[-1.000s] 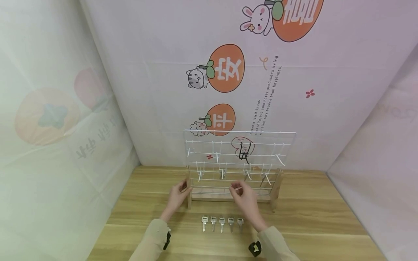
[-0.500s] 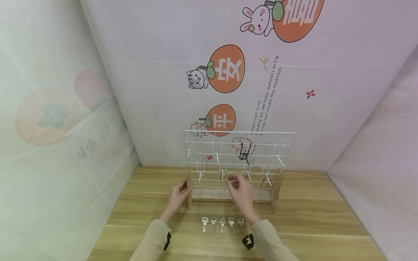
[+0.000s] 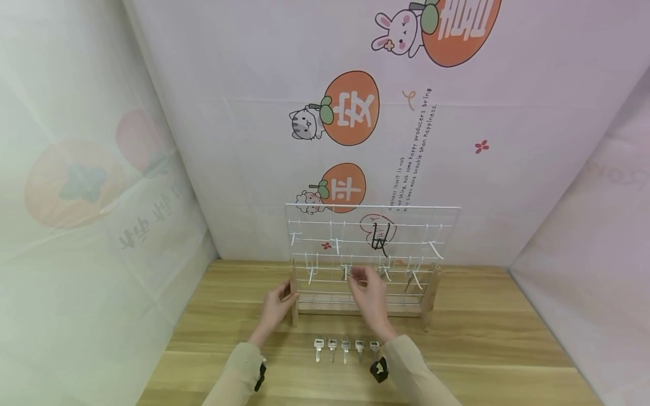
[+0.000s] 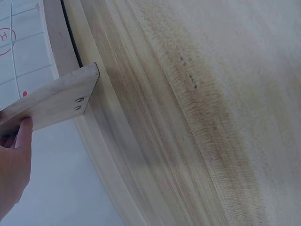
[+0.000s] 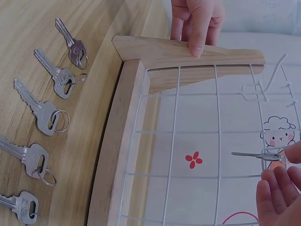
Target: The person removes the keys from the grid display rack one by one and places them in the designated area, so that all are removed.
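Observation:
My right hand [image 3: 369, 296] is raised at the front of a white wire grid [image 3: 325, 256], thumb and fingertips closing at the head of a silver key [image 5: 256, 154]. The key's blade points down, and the fingers hide the hook behind its head. My left hand [image 3: 276, 304] grips the left wooden upright [image 4: 61, 96] of the grid's stand, thumb on one face in the left wrist view. Other keys hang from hooks to the right, one key [image 3: 409, 279] on the rightmost hook of that row. The leftmost hook [image 3: 311, 275] in the row bears no key.
On the wooden table [image 3: 487, 327], several silver keys lie in a row in front of the stand, one key [image 5: 44, 110] showing its ring. A black hook [image 3: 379, 239] and white hooks hang higher on the grid. Printed cloth walls [image 3: 244, 141] surround the table.
My right hand has moved up and left across the grid to the key on the second hook. The left hand stays on the upright, and the row of keys has not moved.

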The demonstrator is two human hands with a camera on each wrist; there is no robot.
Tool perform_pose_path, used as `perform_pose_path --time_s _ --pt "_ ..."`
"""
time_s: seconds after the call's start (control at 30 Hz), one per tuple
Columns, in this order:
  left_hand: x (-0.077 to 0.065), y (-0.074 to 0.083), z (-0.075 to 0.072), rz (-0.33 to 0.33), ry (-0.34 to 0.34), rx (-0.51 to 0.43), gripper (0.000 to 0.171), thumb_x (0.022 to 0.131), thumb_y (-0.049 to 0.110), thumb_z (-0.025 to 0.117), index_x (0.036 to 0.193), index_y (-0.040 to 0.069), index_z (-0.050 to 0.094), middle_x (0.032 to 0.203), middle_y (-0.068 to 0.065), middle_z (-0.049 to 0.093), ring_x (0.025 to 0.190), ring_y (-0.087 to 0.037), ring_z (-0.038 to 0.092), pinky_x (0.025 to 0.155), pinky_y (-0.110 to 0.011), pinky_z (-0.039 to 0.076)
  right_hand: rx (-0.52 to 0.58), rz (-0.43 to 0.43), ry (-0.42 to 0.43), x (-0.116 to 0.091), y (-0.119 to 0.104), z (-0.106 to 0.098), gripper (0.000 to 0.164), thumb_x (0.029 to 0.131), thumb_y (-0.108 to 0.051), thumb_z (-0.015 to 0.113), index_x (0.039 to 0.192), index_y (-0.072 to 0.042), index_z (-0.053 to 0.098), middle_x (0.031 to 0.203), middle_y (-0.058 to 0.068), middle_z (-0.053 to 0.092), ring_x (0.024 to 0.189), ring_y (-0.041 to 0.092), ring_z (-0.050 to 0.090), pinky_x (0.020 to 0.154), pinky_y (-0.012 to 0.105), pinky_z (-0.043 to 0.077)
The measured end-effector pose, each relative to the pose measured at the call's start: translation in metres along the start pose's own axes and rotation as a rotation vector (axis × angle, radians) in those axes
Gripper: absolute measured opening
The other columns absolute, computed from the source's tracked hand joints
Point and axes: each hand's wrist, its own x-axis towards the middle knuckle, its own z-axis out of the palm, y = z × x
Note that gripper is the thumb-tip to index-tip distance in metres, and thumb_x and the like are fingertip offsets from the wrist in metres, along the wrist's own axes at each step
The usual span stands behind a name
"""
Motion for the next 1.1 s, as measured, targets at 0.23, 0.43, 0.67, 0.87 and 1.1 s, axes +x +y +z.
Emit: perform_pose_path --time_s 0.23,0.43,0.67,0.87,1.1 --pt "-0.005 0.015 -0.003 0.012 -0.011 -0.007 0.050 0.091 -0.006 0.064 0.133 -0.022 0.044 0.133 -0.040 0.052 0.122 -0.052 0.056 0.101 -0.050 0.053 0.002 -0.014 0.007 0.003 0.000 0.005 0.020 0.085 0.003 0.068 0.105 0.002 0.066 0.101 0.015 0.072 0.090 0.026 0.070 0.083 0.034 0.065" --pt "-0.004 0.009 0.003 0.019 0.022 0.014 0.048 0.091 -0.009 0.061 0.134 -0.023 0.043 0.133 -0.042 0.051 0.122 -0.053 0.056 0.100 -0.050 0.054 0.000 -0.019 0.014 0.006 0.002 0.008 0.018 0.085 0.003 0.069 0.102 0.000 0.066 0.099 0.014 0.073 0.089 0.025 0.070 0.082 0.032 0.065" --pt "0.004 -0.010 0.005 -0.018 0.037 -0.007 0.050 0.091 -0.009 0.062 0.135 -0.021 0.043 0.134 -0.040 0.051 0.124 -0.052 0.055 0.103 -0.054 0.051 -0.016 -0.032 0.042 0.008 0.004 0.010 0.014 0.085 0.004 0.069 0.098 -0.001 0.067 0.095 0.013 0.074 0.086 0.024 0.070 0.077 0.029 0.065" --pt "0.008 -0.025 0.003 -0.013 0.018 -0.013 0.052 0.091 -0.005 0.065 0.136 -0.018 0.044 0.135 -0.038 0.052 0.124 -0.050 0.056 0.101 -0.048 0.054 -0.028 -0.051 0.058 0.009 0.006 0.012 0.014 0.085 0.003 0.069 0.097 -0.002 0.067 0.092 0.012 0.074 0.081 0.022 0.069 0.072 0.025 0.064" --pt "0.009 -0.026 0.002 -0.011 0.001 -0.024 0.052 0.091 -0.003 0.065 0.137 -0.016 0.045 0.137 -0.036 0.052 0.125 -0.049 0.056 0.102 -0.044 0.054 -0.018 -0.040 0.048 0.009 0.006 0.011 0.014 0.086 0.003 0.069 0.098 -0.003 0.066 0.092 0.011 0.073 0.080 0.019 0.067 0.071 0.018 0.061"
